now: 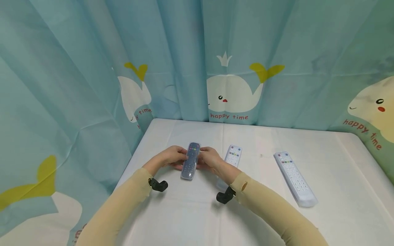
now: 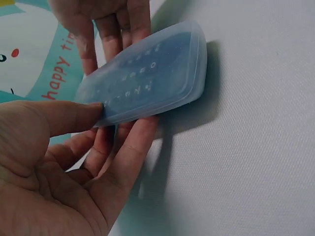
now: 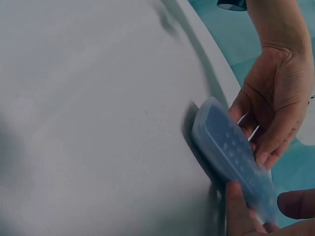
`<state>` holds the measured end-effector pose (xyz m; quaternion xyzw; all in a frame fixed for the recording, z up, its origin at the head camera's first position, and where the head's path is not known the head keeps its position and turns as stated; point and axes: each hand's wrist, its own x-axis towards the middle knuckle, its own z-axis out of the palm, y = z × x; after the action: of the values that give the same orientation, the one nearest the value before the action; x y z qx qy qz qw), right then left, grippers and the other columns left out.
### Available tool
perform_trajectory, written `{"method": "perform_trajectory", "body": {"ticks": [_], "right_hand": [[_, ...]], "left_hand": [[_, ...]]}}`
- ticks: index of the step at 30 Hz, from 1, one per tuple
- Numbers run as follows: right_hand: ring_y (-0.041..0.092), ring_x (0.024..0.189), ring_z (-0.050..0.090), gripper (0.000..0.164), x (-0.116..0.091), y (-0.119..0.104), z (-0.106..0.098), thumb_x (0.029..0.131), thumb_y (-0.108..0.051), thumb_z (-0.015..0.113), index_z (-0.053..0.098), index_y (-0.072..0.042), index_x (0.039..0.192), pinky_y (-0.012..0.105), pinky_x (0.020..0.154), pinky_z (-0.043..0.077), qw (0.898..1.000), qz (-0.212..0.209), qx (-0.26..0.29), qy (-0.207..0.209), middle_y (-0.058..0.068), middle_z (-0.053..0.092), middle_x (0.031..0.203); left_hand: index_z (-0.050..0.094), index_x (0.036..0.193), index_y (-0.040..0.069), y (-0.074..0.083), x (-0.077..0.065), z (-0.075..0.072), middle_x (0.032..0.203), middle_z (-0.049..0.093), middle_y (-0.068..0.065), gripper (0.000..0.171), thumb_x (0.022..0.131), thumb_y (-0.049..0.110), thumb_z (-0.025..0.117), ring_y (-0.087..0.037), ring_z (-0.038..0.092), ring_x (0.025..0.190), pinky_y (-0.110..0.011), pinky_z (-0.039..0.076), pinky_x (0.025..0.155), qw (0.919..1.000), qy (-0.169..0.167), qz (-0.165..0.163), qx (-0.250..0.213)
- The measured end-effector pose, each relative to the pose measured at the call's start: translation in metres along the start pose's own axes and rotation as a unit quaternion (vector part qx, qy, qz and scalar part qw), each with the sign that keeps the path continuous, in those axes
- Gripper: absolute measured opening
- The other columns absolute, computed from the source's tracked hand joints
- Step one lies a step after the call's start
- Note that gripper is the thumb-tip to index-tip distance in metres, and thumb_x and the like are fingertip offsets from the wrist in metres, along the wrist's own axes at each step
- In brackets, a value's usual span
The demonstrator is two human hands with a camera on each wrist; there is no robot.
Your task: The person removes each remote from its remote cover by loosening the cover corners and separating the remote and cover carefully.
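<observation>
A dark remote control (image 1: pixel 191 160) in a clear cover is held between both hands, just above the white table. My left hand (image 1: pixel 173 156) pinches its left edge; in the left wrist view the thumb (image 2: pixel 78 117) lies on top and the fingers underneath. At the opposite edge, my right hand (image 1: pixel 210 160) grips the remote, its fingers (image 2: pixel 110 39) partly hidden behind it. The buttons face up, and the plain bottom end points toward me. In the right wrist view, the right thumb (image 3: pixel 298 203) is at the remote's far end.
A white remote control (image 1: pixel 233 155) lies partly under my right forearm. Another white remote control (image 1: pixel 295 179) rests farther right on the table (image 1: pixel 341 184). Blue curtains (image 1: pixel 184 61) with printed whales hang along the table's back and left sides.
</observation>
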<state>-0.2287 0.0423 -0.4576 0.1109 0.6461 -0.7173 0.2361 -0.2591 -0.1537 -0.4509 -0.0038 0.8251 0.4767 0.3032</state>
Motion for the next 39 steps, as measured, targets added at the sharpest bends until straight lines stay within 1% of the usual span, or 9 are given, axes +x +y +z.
{"method": "perform_trajectory", "body": {"ticks": [5,7,11,16,21,25,31,35,39], "right_hand": [[0.024,0.094,0.066,0.056,0.001,0.000,-0.004,0.093,0.005,0.057,0.043,0.001,0.147,0.039,0.082,0.060,0.999,-0.036,-0.006,0.017,0.022,0.063,0.115],[0.025,0.095,0.067,0.051,0.001,-0.001,-0.006,0.095,0.004,0.058,0.047,0.002,0.144,0.041,0.083,0.060,0.999,-0.048,-0.010,0.018,0.021,0.064,0.115],[0.027,0.100,0.069,0.039,-0.001,-0.004,-0.010,0.100,0.000,0.058,0.053,0.005,0.138,0.047,0.092,0.057,0.997,-0.076,-0.023,0.016,0.020,0.065,0.117],[0.030,0.104,0.068,0.032,-0.002,-0.010,-0.013,0.101,0.000,0.058,0.058,0.007,0.132,0.052,0.099,0.052,0.993,-0.113,-0.032,0.013,0.020,0.063,0.118],[0.029,0.109,0.065,0.030,-0.004,-0.016,-0.015,0.100,-0.002,0.060,0.060,0.005,0.130,0.050,0.100,0.052,0.990,-0.137,-0.043,0.007,0.017,0.063,0.119],[0.029,0.113,0.063,0.028,-0.005,-0.018,-0.016,0.100,-0.002,0.061,0.062,0.004,0.127,0.047,0.099,0.053,0.987,-0.153,-0.048,-0.001,0.017,0.063,0.121],[0.028,0.116,0.062,0.026,-0.005,-0.019,-0.017,0.100,-0.001,0.061,0.062,0.005,0.125,0.045,0.100,0.053,0.982,-0.179,-0.054,-0.011,0.018,0.064,0.122],[0.025,0.113,0.062,0.027,-0.005,-0.018,-0.016,0.099,-0.001,0.062,0.063,0.005,0.125,0.044,0.101,0.052,0.981,-0.186,-0.056,-0.010,0.019,0.065,0.123],[0.025,0.113,0.062,0.028,-0.008,-0.017,-0.016,0.099,-0.001,0.062,0.062,0.006,0.126,0.044,0.102,0.051,0.979,-0.192,-0.066,-0.014,0.021,0.065,0.124]], "left_hand": [[0.054,0.138,-0.004,0.003,-0.003,0.000,0.115,0.067,-0.015,0.040,0.101,0.008,0.062,-0.022,0.067,0.096,-0.035,0.060,0.075,0.9993,0.004,0.027,-0.025],[0.053,0.139,-0.003,0.004,-0.003,0.000,0.118,0.067,-0.015,0.041,0.101,0.008,0.062,-0.022,0.068,0.097,-0.036,0.061,0.076,0.9986,0.007,0.038,-0.036],[0.050,0.138,-0.002,0.005,-0.003,0.001,0.122,0.067,-0.017,0.040,0.101,0.006,0.063,-0.022,0.069,0.096,-0.039,0.061,0.080,0.9960,0.013,0.067,-0.058],[0.050,0.135,-0.003,0.006,-0.003,0.000,0.124,0.062,-0.018,0.036,0.101,0.005,0.062,-0.024,0.067,0.100,-0.044,0.059,0.087,0.9900,0.022,0.122,-0.068],[0.050,0.133,-0.004,0.006,-0.004,-0.002,0.127,0.058,-0.020,0.036,0.101,0.005,0.062,-0.029,0.064,0.111,-0.044,0.057,0.093,0.9825,0.030,0.172,-0.065],[0.050,0.132,-0.006,0.007,-0.007,-0.003,0.130,0.058,-0.022,0.034,0.101,0.003,0.061,-0.032,0.061,0.120,-0.044,0.055,0.096,0.9765,0.034,0.201,-0.072],[0.052,0.128,-0.006,0.006,-0.009,-0.003,0.128,0.060,-0.021,0.029,0.100,-0.001,0.060,-0.032,0.061,0.120,-0.043,0.053,0.099,0.9697,0.053,0.229,-0.066],[0.053,0.123,-0.004,0.004,-0.009,-0.003,0.126,0.061,-0.018,0.025,0.100,0.000,0.062,-0.030,0.061,0.119,-0.043,0.051,0.101,0.9683,0.063,0.234,-0.062],[0.053,0.121,-0.003,0.003,-0.010,-0.002,0.127,0.061,-0.018,0.023,0.101,0.002,0.062,-0.031,0.060,0.122,-0.044,0.049,0.103,0.9695,0.062,0.229,-0.063]]}}
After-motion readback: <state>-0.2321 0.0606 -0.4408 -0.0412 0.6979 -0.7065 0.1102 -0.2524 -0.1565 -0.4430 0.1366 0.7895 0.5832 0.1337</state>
